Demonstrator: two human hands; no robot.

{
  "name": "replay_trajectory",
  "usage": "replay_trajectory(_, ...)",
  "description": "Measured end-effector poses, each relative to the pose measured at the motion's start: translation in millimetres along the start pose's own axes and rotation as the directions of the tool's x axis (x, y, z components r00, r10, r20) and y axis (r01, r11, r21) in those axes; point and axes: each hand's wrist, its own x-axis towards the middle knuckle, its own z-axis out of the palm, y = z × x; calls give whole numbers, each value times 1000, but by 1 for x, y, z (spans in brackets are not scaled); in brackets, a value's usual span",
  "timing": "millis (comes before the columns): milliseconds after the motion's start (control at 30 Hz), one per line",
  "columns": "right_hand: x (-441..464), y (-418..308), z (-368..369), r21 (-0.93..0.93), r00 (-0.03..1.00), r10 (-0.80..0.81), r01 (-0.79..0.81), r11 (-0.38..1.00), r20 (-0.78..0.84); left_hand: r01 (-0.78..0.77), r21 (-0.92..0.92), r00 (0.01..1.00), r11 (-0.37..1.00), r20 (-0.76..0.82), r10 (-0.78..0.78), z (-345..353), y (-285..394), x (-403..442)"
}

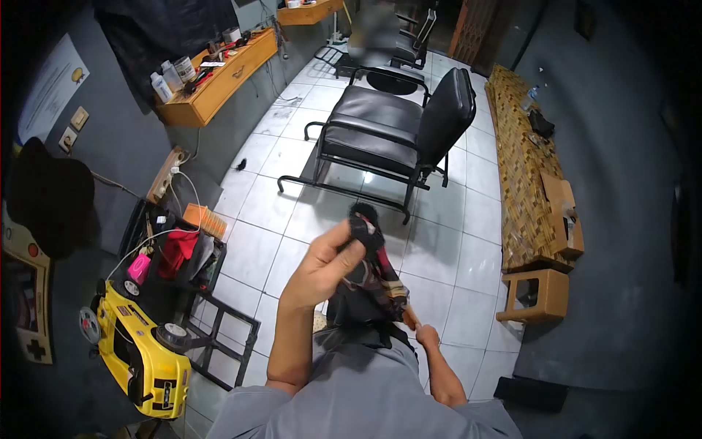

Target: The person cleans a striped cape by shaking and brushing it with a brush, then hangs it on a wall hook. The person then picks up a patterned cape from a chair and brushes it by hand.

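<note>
My left hand (329,263) is raised in front of my chest, with thumb and fingers closed on the black, fuzzy-looking upper end of a patterned cloth (389,284). The cloth is dark with pink and tan patches and hangs down to the right. Lower down, my right hand (424,333) grips the cloth near its bottom end; its fingertips are partly hidden. Beyond my hands stands a black padded chair (380,121) with a tubular metal frame.
A yellow toy car (139,351) and a black cart (212,271) holding a red cloth are at left. A wooden shelf (219,77) carries bottles and tools. On the right are a woven-covered bench (515,161) and a brown stool (545,293). White tiles cover the floor.
</note>
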Motion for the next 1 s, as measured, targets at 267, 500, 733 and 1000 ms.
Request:
replay_trajectory(267, -114, -145, -191, 989, 741, -670, -130, -69, 51, 113, 454, 938, 884, 246, -246, 13, -36, 9)
replay_trajectory(500, -55, -136, -96, 666, 554, -815, 545, 509, 170, -78, 698, 996, 712, 84, 26, 10, -15, 3)
replay_trajectory(733, 12, -19, -3, -105, 987, -115, 103, 989, -112, -20, 543, 952, 840, -245, 181, 0, 5, -2)
replay_trajectory(1000, -111, -176, -213, 986, 809, -569, 168, -19, -149, 10, 935, 932, 354, -137, 335, 16, -22, 10)
